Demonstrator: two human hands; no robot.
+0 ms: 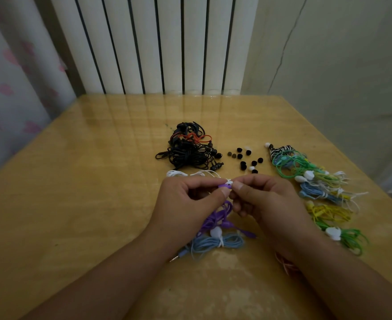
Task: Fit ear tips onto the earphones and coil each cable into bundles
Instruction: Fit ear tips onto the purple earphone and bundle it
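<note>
Both hands meet above the surface (98,204): the left hand (185,204) pinches the purple earphone (225,186), its cable trailing below, while the right hand (264,199) pinches a small white ear tip (228,181) against it. Hold the bud steady, then press and twist the tip squarely onto it.

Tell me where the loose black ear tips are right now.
In the head view, the loose black ear tips lie scattered on the table beyond the hands, between the black cable pile and the coloured bundles.
</note>
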